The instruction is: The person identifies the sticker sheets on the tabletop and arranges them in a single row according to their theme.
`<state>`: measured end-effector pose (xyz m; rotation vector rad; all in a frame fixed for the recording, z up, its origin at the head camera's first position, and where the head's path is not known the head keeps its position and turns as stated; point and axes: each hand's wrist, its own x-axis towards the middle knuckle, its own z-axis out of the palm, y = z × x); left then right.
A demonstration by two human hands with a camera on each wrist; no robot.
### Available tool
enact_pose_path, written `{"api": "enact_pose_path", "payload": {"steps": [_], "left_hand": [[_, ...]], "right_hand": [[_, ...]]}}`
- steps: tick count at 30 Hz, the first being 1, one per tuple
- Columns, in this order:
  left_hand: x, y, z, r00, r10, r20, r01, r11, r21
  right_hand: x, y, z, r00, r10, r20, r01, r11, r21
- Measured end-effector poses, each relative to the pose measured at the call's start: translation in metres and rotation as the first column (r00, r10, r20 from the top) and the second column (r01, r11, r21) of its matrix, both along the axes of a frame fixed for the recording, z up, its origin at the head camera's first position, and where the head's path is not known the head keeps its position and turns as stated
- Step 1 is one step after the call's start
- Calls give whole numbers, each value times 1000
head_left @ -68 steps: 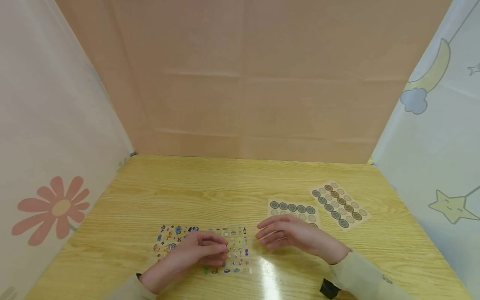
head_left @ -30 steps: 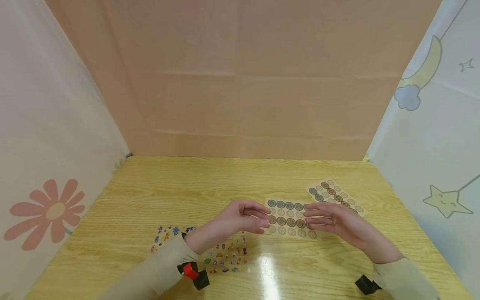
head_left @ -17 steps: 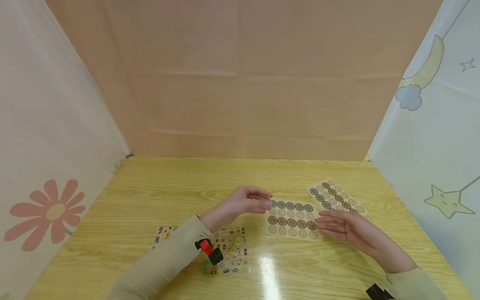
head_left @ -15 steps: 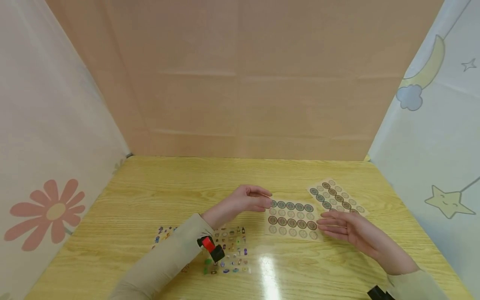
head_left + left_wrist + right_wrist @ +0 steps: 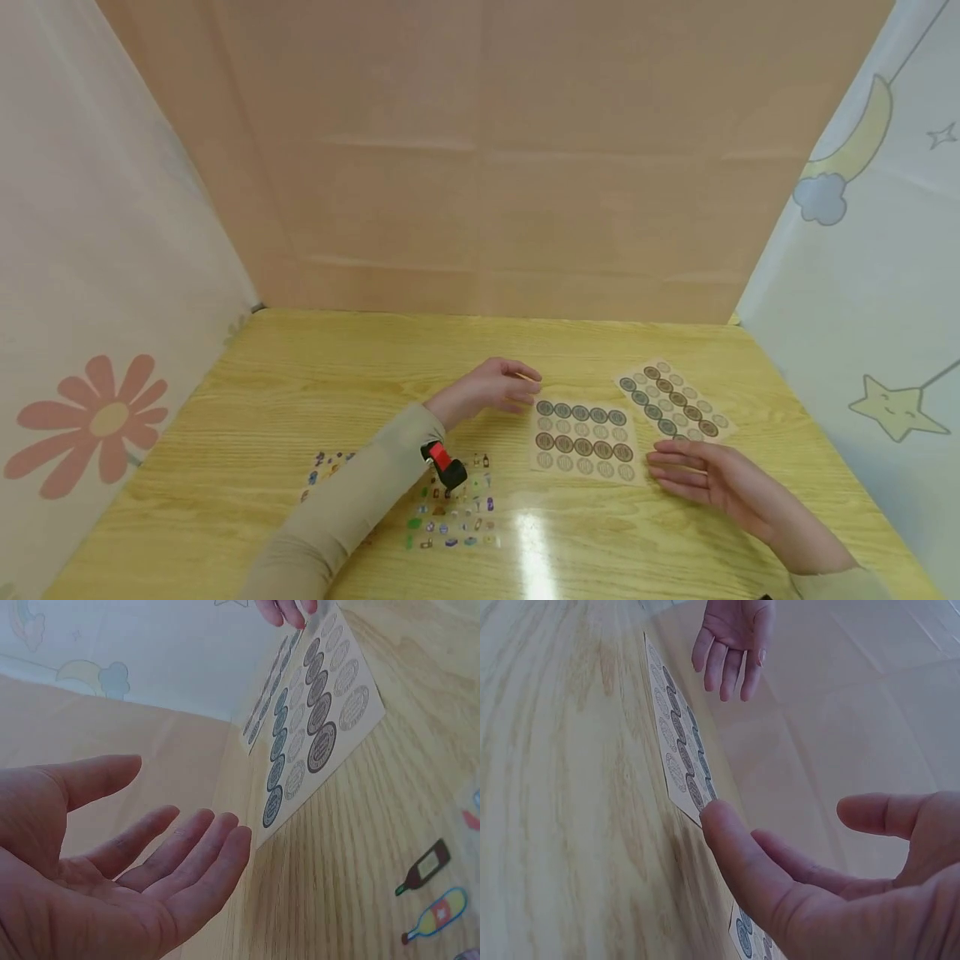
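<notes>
Hands drawn apart; light wood table (image 5: 360, 367), tan backdrop (image 5: 495, 150) behind.

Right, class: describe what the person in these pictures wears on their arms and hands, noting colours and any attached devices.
Both arms wear long beige fabric sleeves: the left sleeve reaches the wrist, as does the right sleeve, only partly in view. A small black device with a red part sits at the left wrist. The left hand and right hand are bare: no gloves or rings are visible.

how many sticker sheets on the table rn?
3: a round-sticker sheet between the hands, another round-sticker sheet angled at far right, and a clear sheet of small colourful stickers near left, partly hidden under the left sleeve.
</notes>
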<state>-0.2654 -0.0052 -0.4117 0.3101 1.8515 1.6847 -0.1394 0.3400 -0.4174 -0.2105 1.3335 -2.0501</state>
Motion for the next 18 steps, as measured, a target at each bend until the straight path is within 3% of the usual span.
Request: {"api": "enact_pose_path", "payload": {"steps": [5,11,18], "left_hand": [[-6,3,-2,998,-41,-54,37,997,-71],[-6,8,-7,992,-99,-78,86,985,-152],[-1,17,-11,989,-88,-115,62,975,-212]], "right_hand": [[3,1,-3,1000,11,21,-10,998,-68],[6,-2,-5,999,17,32,-14,997,-71],[5,-4,-4,997,13,77,-6,995,-97]]}}
